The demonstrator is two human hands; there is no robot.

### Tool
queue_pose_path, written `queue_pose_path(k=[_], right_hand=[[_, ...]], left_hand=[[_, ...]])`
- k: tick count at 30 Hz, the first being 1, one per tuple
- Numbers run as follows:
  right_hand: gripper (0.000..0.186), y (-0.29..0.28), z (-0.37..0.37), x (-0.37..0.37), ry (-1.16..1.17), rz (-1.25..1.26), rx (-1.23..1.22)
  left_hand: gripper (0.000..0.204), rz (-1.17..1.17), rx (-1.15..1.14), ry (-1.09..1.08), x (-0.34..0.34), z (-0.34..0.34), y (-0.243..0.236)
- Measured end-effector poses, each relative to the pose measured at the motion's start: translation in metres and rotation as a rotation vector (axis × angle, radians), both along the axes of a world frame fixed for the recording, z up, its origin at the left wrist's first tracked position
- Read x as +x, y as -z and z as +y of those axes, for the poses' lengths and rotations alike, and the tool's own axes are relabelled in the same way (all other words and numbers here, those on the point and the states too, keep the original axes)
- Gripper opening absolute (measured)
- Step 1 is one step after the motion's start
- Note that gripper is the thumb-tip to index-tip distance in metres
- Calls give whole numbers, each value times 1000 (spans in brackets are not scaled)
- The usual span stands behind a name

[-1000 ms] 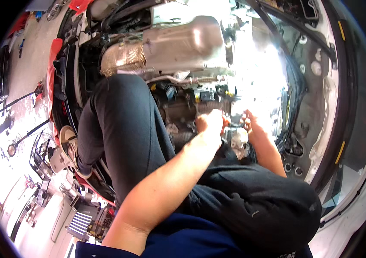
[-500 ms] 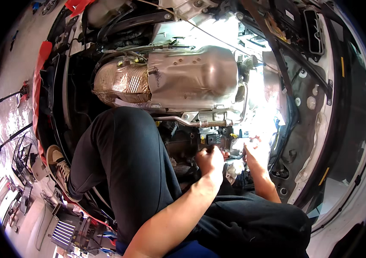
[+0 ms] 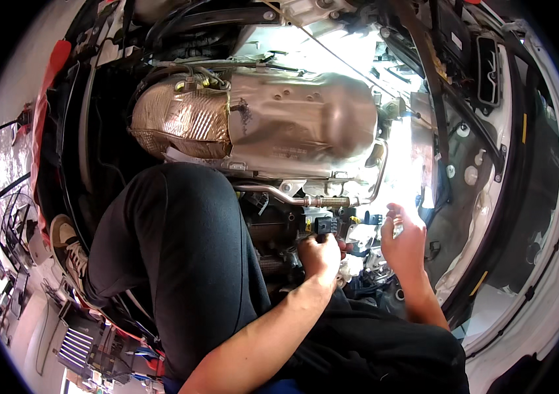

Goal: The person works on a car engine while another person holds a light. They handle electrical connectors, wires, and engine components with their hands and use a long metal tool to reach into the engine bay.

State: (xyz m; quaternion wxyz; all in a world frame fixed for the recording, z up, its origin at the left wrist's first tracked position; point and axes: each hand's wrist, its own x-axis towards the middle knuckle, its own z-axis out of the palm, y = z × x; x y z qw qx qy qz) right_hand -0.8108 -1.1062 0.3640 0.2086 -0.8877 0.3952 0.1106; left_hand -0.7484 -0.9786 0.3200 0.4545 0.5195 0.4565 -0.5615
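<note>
My left hand (image 3: 321, 258) is closed, its fingers curled right beside a black electrical connector block (image 3: 326, 225) in the engine bay. Whatever is inside those fingers is hidden from this side. My right hand (image 3: 407, 233) is a short way to the right, its fingers bent in toward the thumb beside a bright, glaring area; anything small between them cannot be made out. Between the hands lie pale metal parts and dark wiring. Just beyond, a bent metal pipe with a ribbed section (image 3: 325, 201) runs below a large metal heat shield (image 3: 299, 121).
A gold-toned embossed shield (image 3: 184, 121) adjoins the heat shield on the left. My bent knee (image 3: 191, 203) takes up the left of the bay. A dark brace bar (image 3: 473, 128) crosses on the right. Red cover material (image 3: 48, 105) lines the left edge.
The view has shifted slightly, so the engine parts sit lower. My right hand has moved rightward, farther from the left. My left hand stays closed by the connector block.
</note>
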Motion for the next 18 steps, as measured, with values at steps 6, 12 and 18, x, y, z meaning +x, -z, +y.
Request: queue_pose_path(k=[6, 12, 18], right_hand=[[30, -5, -4, 35, -376, 26, 426], [44, 2, -7, 74, -454, 634, 652], [52, 22, -4, -9, -616, 131, 60]], left_hand=[[16, -175, -18, -86, -7, -9, -4], [20, -249, 27, -136, -7, 2, -3], [26, -263, 10, -165, -13, -8, -8]])
